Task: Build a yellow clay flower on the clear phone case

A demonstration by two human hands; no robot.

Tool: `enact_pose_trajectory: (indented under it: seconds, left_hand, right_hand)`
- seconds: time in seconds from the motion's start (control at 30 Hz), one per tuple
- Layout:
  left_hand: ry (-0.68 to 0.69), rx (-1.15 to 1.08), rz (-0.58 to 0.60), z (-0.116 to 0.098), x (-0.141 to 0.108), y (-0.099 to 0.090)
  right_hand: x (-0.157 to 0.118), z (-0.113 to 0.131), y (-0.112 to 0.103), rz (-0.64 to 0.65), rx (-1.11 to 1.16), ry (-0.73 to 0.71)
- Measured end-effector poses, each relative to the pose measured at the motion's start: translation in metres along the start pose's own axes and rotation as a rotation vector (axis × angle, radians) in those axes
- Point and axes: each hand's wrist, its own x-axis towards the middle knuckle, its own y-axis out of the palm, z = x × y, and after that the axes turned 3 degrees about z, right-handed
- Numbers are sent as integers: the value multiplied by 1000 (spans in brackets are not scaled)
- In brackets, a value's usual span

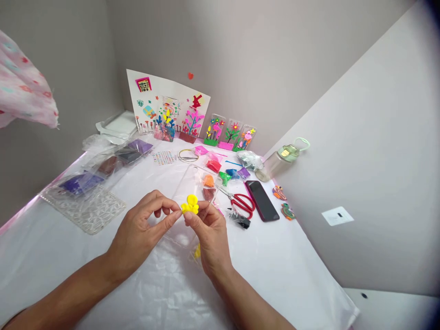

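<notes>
A small yellow clay piece [191, 204], made of several rounded lobes like petals, is held up between my hands over the table. My right hand [212, 236] grips it from the right with thumb and fingers. From the left, the thumb and index finger of my left hand [142, 224] pinch the edge of a lobe. Behind and below lies a clear phone case [185, 183], partly covered by my hands. Another bit of yellow clay [197, 251] in clear wrapping shows beside my right wrist.
Red-handled scissors [242, 205] and a black phone [262, 201] lie to the right. Bagged coloured clay [213, 165] sits farther back. At left are plastic packets [82, 183] on a textured clear mat [99, 215]. A bottle [280, 158] leans by the wall near decorated cases [231, 135].
</notes>
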Motion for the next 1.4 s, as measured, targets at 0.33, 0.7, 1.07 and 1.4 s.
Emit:
enact_pose_trajectory:
  seconds: [0.33, 0.7, 1.07, 1.4]
  left_hand:
    - [-174, -268, -29, 2, 4, -3]
    - [-180, -440, 101, 3, 3, 2]
    - [-172, -453, 86, 2, 2, 3]
    - [-218, -539, 57, 10, 5, 4]
  right_hand:
    - [0, 2, 3, 17, 3, 37]
    - [1, 2, -1, 33, 1, 52]
    - [2, 3, 0, 15, -43, 46]
    - [9, 6, -8, 5, -76, 39]
